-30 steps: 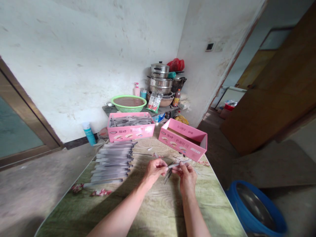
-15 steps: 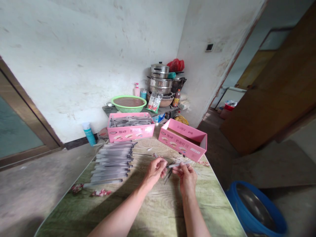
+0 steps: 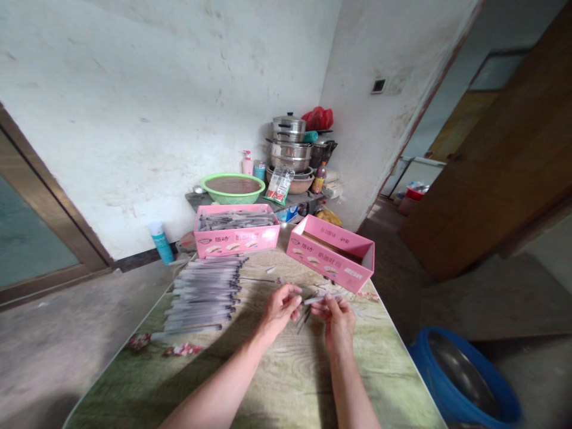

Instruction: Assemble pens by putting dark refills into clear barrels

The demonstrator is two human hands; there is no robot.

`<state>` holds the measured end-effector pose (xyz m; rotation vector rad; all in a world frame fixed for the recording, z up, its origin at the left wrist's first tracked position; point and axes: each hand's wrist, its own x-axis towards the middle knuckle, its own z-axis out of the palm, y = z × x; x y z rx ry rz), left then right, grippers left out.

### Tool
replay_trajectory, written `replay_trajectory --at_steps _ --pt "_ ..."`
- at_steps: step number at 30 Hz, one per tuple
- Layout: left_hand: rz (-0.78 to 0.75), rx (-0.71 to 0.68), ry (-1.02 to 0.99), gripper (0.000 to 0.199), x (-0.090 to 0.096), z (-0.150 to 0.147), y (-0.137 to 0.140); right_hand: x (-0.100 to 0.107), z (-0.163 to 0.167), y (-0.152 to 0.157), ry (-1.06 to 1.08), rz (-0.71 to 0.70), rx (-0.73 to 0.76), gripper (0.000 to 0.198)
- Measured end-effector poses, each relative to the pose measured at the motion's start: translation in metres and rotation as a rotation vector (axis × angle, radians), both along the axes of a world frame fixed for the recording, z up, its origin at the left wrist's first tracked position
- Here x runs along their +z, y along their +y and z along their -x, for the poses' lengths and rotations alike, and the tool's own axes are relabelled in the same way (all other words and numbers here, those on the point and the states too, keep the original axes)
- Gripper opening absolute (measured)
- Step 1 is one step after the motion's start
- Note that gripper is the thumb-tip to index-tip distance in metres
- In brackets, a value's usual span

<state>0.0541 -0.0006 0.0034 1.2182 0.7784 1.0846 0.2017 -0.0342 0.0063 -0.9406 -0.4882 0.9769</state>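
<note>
My right hand (image 3: 340, 316) is closed on a slim pen (image 3: 314, 300) with a pale, frosted barrel, held between thumb and fingers. Close to its left end is my left hand (image 3: 279, 307), with thumb and index finger apart and nothing clearly visible between them. Thin dark sticks like pen refills (image 3: 305, 319) lie on the table beneath and between the hands. To the left, a row of similar frosted pens (image 3: 203, 295) with dark ends lies side by side. A pink box (image 3: 236, 239) behind the row is full of such pieces.
A second pink box (image 3: 330, 256), its inside partly hidden, stands at the table's back right. Beyond the wood-patterned table (image 3: 286, 381) are a green basin (image 3: 233, 193) and stacked pots (image 3: 290, 146). A blue tub (image 3: 422, 363) stands on the floor at right.
My left thumb and index finger have spread apart from a closer pinch, and the left hand has shifted slightly. My right hand stays nearly still with the pen.
</note>
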Motion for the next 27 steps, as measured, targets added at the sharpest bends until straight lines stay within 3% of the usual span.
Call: replay_trajectory --at_steps 8,14,19,23,27 --pt "-0.008 -0.047 -0.095 0.044 -0.007 -0.001 0.005 0.0 0.001 0.0 -0.04 0.016 0.017 0.035" --pt "-0.107 0.041 0.032 0.045 -0.002 -0.001 0.002 0.001 0.002 -0.001 -0.032 0.03 0.02 0.037" --pt "-0.047 -0.041 0.075 0.033 -0.007 -0.002 0.001 -0.001 0.002 0.0 -0.03 0.022 0.022 0.038" --pt "-0.247 0.145 0.224 0.042 -0.007 0.007 0.014 -0.002 -0.001 0.0 -0.022 0.025 0.008 0.037" --pt "-0.478 0.35 0.559 0.049 -0.008 0.024 0.033 -0.002 -0.004 -0.001 -0.007 0.022 -0.016 0.035"
